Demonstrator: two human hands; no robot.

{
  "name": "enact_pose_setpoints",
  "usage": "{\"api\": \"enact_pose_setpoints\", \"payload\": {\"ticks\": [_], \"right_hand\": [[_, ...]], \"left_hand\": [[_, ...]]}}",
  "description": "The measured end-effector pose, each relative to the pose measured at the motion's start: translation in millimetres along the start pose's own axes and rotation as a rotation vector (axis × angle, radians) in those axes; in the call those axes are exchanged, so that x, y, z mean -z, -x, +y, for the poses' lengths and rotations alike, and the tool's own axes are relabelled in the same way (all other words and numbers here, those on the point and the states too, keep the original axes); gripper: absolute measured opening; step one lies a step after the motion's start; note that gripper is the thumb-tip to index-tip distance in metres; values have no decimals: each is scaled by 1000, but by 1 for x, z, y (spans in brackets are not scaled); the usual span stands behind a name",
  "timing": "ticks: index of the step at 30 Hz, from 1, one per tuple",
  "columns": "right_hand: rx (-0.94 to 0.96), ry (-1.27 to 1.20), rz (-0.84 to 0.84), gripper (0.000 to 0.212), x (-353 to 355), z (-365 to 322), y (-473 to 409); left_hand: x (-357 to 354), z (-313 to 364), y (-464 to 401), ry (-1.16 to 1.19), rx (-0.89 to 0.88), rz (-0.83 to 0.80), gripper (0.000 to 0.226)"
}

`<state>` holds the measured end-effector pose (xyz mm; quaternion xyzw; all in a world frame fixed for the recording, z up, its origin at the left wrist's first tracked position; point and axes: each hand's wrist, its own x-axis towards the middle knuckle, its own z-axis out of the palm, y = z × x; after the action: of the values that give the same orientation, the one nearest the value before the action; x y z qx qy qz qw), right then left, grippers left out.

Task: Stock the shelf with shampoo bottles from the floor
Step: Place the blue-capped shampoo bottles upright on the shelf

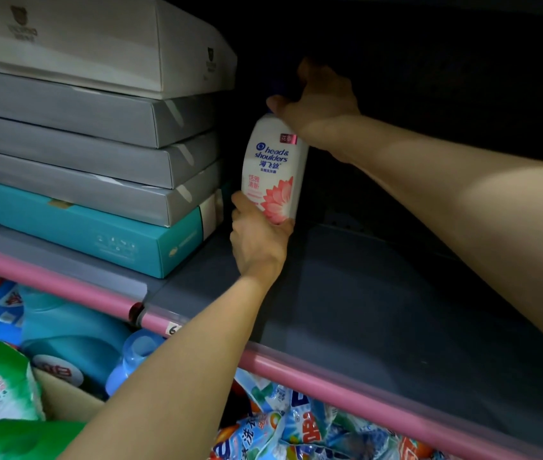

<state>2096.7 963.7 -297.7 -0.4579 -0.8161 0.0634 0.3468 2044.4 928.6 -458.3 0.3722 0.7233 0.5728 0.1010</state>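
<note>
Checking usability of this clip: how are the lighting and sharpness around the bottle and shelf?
Head view: dim overall; the shampoo bottle label reads sharp and bright, the shelf recess behind the right hand falls into near-black shadow, the bottle cap is lost in darkness, and wide-angle bending shows at the edges.

The shampoo bottle (275, 167) is standing upright between the hands, left hand (257, 240) below, right hand (320, 104) above; stacked boxes (97, 154) are sitting left of both, on the shelf (346, 310)

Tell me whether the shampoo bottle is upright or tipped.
Nearly upright: the shampoo bottle has its cap end up, with the right hand on top and the left hand gripping its base.
</note>
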Motion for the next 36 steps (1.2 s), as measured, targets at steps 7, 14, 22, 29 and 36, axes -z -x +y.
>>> {"api": "enact_pose_setpoints", "payload": {"ticks": [7,14,22,29,36], "right_hand": [[-151,-493,121,40,-10,25,18],[-368,-352,-130,51,-67,91,50],[-421,-511,-152,43,-105,100,51],[-386,-509,-178,50,-114,103,51],[-374,-516,-152,49,-116,102,55]], "left_hand": [[3,1,1,20,0,-19,69],[2,2,2,23,-5,-27,64],[2,1,1,31,21,-31,62],[1,3,3,-27,-4,-17,71],[2,3,1,-24,24,-33,75]]}}
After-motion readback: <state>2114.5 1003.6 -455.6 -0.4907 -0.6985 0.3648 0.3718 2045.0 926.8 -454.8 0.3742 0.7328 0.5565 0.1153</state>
